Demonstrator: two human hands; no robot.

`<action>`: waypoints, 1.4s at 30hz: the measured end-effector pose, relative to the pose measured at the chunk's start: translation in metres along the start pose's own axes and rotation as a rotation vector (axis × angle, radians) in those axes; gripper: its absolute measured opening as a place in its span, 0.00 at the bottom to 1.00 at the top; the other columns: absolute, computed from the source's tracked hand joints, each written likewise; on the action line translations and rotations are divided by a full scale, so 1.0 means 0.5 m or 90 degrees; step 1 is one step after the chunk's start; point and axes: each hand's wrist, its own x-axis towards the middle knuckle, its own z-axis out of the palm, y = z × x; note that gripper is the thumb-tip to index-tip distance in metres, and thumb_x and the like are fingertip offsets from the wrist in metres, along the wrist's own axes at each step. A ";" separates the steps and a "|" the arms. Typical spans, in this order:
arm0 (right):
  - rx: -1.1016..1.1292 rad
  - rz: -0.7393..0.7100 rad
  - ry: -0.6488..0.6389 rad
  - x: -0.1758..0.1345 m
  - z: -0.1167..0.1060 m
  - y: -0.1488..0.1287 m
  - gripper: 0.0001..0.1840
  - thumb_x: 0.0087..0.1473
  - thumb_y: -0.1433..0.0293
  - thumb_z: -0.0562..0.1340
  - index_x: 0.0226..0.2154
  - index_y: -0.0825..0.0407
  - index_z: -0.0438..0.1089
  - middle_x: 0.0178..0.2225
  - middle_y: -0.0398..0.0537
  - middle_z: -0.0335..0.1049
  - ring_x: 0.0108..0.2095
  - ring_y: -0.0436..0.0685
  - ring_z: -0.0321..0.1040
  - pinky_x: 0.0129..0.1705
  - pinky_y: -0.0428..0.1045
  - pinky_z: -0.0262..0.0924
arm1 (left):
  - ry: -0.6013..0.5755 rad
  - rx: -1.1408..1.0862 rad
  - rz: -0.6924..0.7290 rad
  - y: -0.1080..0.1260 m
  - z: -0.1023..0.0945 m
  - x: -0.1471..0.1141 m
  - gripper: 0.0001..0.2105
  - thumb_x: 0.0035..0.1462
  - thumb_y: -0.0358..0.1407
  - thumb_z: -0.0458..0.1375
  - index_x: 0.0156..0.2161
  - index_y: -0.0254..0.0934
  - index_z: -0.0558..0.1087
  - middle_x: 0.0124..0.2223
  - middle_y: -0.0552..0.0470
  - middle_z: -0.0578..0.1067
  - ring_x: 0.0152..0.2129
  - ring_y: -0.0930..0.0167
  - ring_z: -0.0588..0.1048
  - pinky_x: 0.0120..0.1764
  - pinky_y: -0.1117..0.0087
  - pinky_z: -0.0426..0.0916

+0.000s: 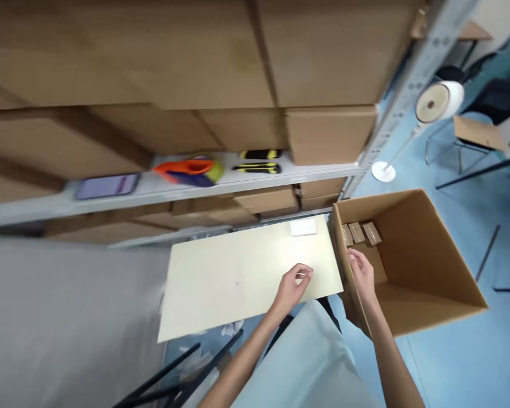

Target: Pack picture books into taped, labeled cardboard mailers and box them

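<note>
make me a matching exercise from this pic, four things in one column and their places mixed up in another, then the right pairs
Things
1. left hand
2. small brown packs
3. phone
4. white fan

Places
A. standing on the blue floor
B. over the pale board
C. inside the open carton
D. lying on the shelf

Right pairs: 1-B, 2-C, 3-D, 4-A

I count perhaps three packets [357, 233], one phone [107, 186].
</note>
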 end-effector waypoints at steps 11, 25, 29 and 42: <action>-0.147 -0.175 -0.313 -0.354 0.394 -0.107 0.30 0.62 0.42 0.65 0.48 0.50 0.82 0.51 0.62 0.85 0.53 0.69 0.82 0.58 0.65 0.75 | 0.461 -0.175 0.042 -0.138 -0.368 -0.457 0.15 0.62 0.50 0.66 0.36 0.40 0.75 0.42 0.45 0.85 0.42 0.62 0.84 0.49 0.60 0.79; -0.222 -0.323 -0.916 -0.639 0.729 -0.230 0.23 0.68 0.48 0.66 0.50 0.48 0.82 0.52 0.58 0.84 0.54 0.67 0.82 0.60 0.64 0.75 | 0.999 -0.188 -0.035 -0.198 -0.432 -0.839 0.14 0.67 0.49 0.64 0.38 0.40 0.76 0.45 0.45 0.84 0.46 0.63 0.83 0.54 0.59 0.77; -0.245 -0.342 -1.108 -0.717 0.807 -0.205 0.21 0.68 0.50 0.67 0.49 0.47 0.82 0.51 0.56 0.85 0.53 0.66 0.82 0.59 0.62 0.76 | 1.164 -0.241 -0.137 -0.213 -0.358 -0.917 0.16 0.67 0.51 0.64 0.38 0.41 0.75 0.46 0.44 0.84 0.47 0.62 0.83 0.54 0.59 0.77; -0.273 -0.406 -1.342 -1.017 0.938 -0.067 0.15 0.71 0.57 0.63 0.50 0.46 0.80 0.51 0.52 0.85 0.50 0.62 0.84 0.56 0.57 0.76 | 1.350 -0.315 -0.221 -0.397 -0.409 -1.096 0.16 0.63 0.50 0.64 0.45 0.40 0.78 0.48 0.44 0.84 0.47 0.60 0.82 0.54 0.57 0.77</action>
